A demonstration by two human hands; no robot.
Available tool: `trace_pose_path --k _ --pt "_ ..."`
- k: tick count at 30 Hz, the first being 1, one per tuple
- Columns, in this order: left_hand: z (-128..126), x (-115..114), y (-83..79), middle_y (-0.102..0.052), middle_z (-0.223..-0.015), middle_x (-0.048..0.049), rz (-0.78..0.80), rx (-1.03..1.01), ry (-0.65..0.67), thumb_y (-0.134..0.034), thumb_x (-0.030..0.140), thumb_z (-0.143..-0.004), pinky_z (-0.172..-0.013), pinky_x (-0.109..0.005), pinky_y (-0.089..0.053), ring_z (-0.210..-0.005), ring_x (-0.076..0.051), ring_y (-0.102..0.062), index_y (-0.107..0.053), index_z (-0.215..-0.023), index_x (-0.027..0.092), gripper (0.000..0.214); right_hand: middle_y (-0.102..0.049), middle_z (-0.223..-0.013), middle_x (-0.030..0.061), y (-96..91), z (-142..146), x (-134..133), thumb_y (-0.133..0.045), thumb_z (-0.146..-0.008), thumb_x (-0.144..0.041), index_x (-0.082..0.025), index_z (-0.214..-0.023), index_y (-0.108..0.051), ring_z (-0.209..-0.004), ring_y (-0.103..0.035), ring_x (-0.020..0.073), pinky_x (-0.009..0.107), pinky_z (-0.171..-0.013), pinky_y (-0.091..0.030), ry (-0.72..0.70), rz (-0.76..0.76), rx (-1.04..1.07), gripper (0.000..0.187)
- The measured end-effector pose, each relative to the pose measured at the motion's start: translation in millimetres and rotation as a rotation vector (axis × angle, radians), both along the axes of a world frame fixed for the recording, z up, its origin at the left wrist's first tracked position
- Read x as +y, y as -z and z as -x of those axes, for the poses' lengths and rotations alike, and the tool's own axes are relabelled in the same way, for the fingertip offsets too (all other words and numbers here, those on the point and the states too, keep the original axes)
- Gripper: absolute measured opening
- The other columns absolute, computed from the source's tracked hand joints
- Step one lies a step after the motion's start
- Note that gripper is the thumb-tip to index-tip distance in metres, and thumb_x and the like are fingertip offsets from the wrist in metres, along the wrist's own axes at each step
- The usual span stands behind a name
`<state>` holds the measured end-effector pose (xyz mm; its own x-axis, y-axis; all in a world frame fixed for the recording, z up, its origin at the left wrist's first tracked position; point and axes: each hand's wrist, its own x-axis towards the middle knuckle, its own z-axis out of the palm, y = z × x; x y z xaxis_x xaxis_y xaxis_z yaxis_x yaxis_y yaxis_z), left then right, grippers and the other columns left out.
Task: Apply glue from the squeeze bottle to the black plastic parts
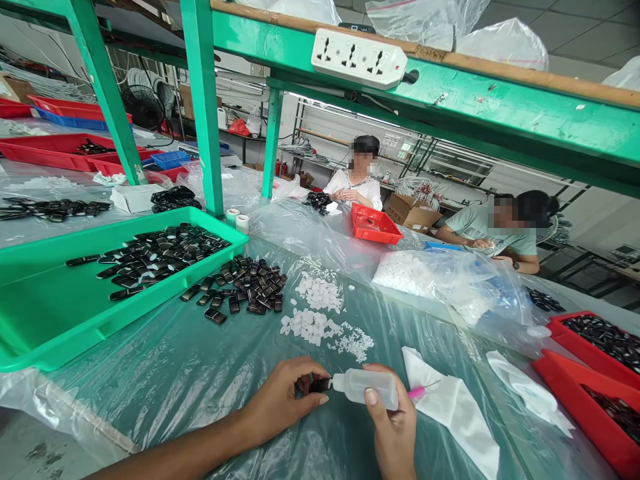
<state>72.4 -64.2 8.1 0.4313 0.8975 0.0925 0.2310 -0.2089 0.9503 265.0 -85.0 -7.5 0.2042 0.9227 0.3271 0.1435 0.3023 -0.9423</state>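
Observation:
My left hand (285, 400) pinches a small black part (319, 385) near the table's front edge. My right hand (393, 427) grips a small translucent squeeze bottle (367, 388), its nozzle touching the black part. A pink-handled tool (419, 391) lies just right of the bottle. A loose heap of black parts (245, 285) and piles of small white parts (320, 313) lie on the plastic-covered table beyond my hands.
A green tray (55, 313) with black parts stands at left. White cloths (460, 413) and red trays (595, 380) sit at right, a bag of white parts (430, 277) behind. Green posts (203, 107) carry a shelf with a power strip (357, 59). Two people work across the table.

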Motion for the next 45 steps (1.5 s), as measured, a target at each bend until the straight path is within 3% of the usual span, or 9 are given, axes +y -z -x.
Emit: trace_pose_path --k 10,19,28,37,45 --pt "0 1 3.7 -0.060 -0.083 -0.0016 -0.013 0.000 -0.012 -0.061 0.030 -0.079 -0.060 -0.023 -0.038 -0.071 -0.016 -0.052 -0.063 -0.091 0.023 0.014 -0.060 -0.080 0.0033 -11.8 14 -6 -0.068 -0.067 -0.050 -0.021 -0.086 -0.062 -0.066 -0.055 0.0188 0.024 -0.055 -0.043 0.071 0.078 0.128 0.035" --pt "1 -2 2.7 -0.058 -0.083 -0.0001 -0.036 0.063 -0.004 -0.062 0.031 -0.078 -0.056 -0.022 -0.037 -0.068 -0.015 -0.051 -0.057 -0.088 0.022 0.014 -0.061 -0.084 0.0057 -0.1 5 -5 -0.068 -0.071 -0.040 -0.020 -0.089 -0.062 -0.068 -0.057 0.0198 0.025 -0.055 -0.046 0.014 -0.004 0.000 0.028" --pt "0 -2 4.9 -0.056 -0.076 0.0018 -0.054 0.095 -0.032 -0.061 0.029 -0.078 -0.052 -0.020 -0.033 -0.064 -0.014 -0.048 -0.054 -0.085 0.022 0.012 -0.059 -0.080 0.0033 -9.2 16 -12 -0.068 -0.068 -0.045 -0.020 -0.084 -0.063 -0.065 -0.055 0.0175 0.023 -0.054 -0.043 0.052 -0.019 0.045 0.030" --pt "1 -1 -0.5 -0.062 -0.092 -0.0004 -0.015 -0.005 0.048 -0.058 0.027 -0.081 -0.065 -0.022 -0.040 -0.079 -0.016 -0.054 -0.060 -0.099 0.026 0.017 -0.058 -0.083 0.0025 -6.5 13 -10 -0.068 -0.069 -0.045 -0.020 -0.088 -0.062 -0.069 -0.056 0.0170 0.023 -0.059 -0.045 0.081 -0.004 0.058 0.032" --pt "1 -3 -0.6 -0.062 -0.082 -0.0001 -0.019 -0.029 0.038 -0.057 0.024 -0.081 -0.060 -0.021 -0.039 -0.071 -0.014 -0.053 -0.061 -0.093 0.023 0.012 -0.060 -0.083 0.0030 -8.6 14 -9 -0.067 -0.070 -0.046 -0.020 -0.088 -0.062 -0.069 -0.056 0.0169 0.021 -0.058 -0.044 0.078 0.011 0.082 0.032"
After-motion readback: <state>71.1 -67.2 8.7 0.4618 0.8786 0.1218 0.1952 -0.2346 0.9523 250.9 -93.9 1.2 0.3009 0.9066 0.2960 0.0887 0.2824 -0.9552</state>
